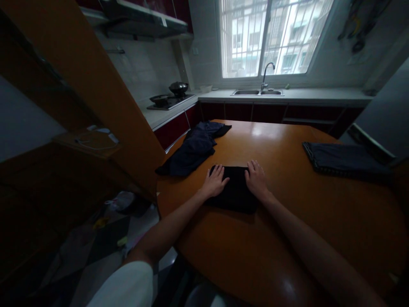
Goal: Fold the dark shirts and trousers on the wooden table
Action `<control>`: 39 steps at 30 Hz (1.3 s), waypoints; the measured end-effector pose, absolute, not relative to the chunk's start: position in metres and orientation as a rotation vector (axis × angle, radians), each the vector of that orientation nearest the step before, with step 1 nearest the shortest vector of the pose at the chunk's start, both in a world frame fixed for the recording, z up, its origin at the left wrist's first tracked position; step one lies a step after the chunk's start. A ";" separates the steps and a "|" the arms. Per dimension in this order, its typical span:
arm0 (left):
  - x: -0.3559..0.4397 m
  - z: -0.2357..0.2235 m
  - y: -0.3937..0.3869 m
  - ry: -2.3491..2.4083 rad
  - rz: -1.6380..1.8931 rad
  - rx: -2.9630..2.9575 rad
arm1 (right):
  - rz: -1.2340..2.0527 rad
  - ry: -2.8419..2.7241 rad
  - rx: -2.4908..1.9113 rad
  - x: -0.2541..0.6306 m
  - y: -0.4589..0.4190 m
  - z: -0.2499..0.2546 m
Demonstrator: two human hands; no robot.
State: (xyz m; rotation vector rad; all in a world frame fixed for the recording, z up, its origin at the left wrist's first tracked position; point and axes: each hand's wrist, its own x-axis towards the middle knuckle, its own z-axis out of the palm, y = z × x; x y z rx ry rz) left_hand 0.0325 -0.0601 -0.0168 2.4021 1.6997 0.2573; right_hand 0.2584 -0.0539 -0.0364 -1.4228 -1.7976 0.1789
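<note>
A black folded garment (235, 189) lies flat as a neat rectangle near the front of the wooden table (275, 238). My left hand (215, 181) rests on its left side, fingers stretched out and thumb pointing inward. On the opposite edge, my right hand (255, 178) lies palm down with its fingers extended. Neither hand grips the cloth. What kind of garment it is, I cannot tell. Beyond my left hand, a crumpled dark blue garment (196, 149) is spread along the table's left edge.
A folded dark cloth stack (341, 157) sits at the table's right. Behind, a counter (306, 94) holds a sink (246, 92) with a faucet (264, 79). A lidded pan (178, 88) stands on the stove (174, 101). A wooden partition (128, 119) rises at left.
</note>
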 end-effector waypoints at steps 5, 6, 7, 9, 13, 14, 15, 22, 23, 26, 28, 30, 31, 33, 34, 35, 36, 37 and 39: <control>0.016 -0.022 -0.043 1.785 0.372 2.189 | 0.281 -1.977 -1.278 0.254 -0.054 -0.029; 0.010 -0.021 -0.039 1.811 0.391 2.133 | 0.336 -1.967 -1.269 0.255 -0.051 -0.031; 0.004 -0.018 -0.036 1.836 0.409 2.083 | 0.390 -1.934 -1.264 0.257 -0.048 -0.034; -0.010 -0.009 -0.034 1.866 0.455 2.037 | 0.476 -1.814 -1.258 0.264 -0.041 -0.039; -0.035 0.019 -0.062 1.421 0.659 2.248 | 0.521 -1.537 -1.316 0.280 -0.034 -0.046; -0.040 0.025 -0.074 1.256 0.650 2.303 | 0.519 -1.497 -1.334 0.283 -0.034 -0.047; -0.045 0.029 -0.086 1.126 0.606 2.343 | 0.519 -1.473 -1.349 0.284 -0.034 -0.048; -0.058 0.029 -0.133 1.011 0.436 2.490 | 0.526 -1.661 -1.286 0.277 -0.041 -0.045; -0.058 0.027 -0.133 1.012 0.454 2.499 | 0.521 -1.703 -1.270 0.276 -0.041 -0.045; -0.058 0.026 -0.134 1.046 0.560 2.529 | 0.487 -1.756 -1.282 0.276 -0.042 -0.046; -0.058 0.029 -0.136 1.078 0.646 2.554 | 0.470 -1.762 -1.304 0.276 -0.042 -0.046; -0.059 0.034 -0.142 1.106 0.691 2.573 | 0.463 -1.773 -1.309 0.277 -0.042 -0.046; -0.060 0.035 -0.145 1.120 0.687 2.576 | 0.463 -1.777 -1.309 0.277 -0.042 -0.045; -0.063 0.036 -0.152 1.130 0.631 2.569 | 0.464 -1.781 -1.312 0.277 -0.042 -0.045; -0.064 0.035 -0.155 1.129 0.590 2.554 | 0.464 -1.781 -1.316 0.276 -0.042 -0.045; -0.066 0.034 -0.158 1.124 0.552 2.532 | 0.461 -1.779 -1.322 0.276 -0.042 -0.045; -0.068 0.033 -0.159 1.115 0.513 2.503 | 0.458 -1.779 -1.325 0.276 -0.042 -0.045; -0.069 0.032 -0.159 1.113 0.485 2.468 | 0.455 -1.777 -1.328 0.275 -0.042 -0.045; -0.068 0.032 -0.152 1.178 0.537 2.377 | 0.456 -1.773 -1.333 0.274 -0.041 -0.046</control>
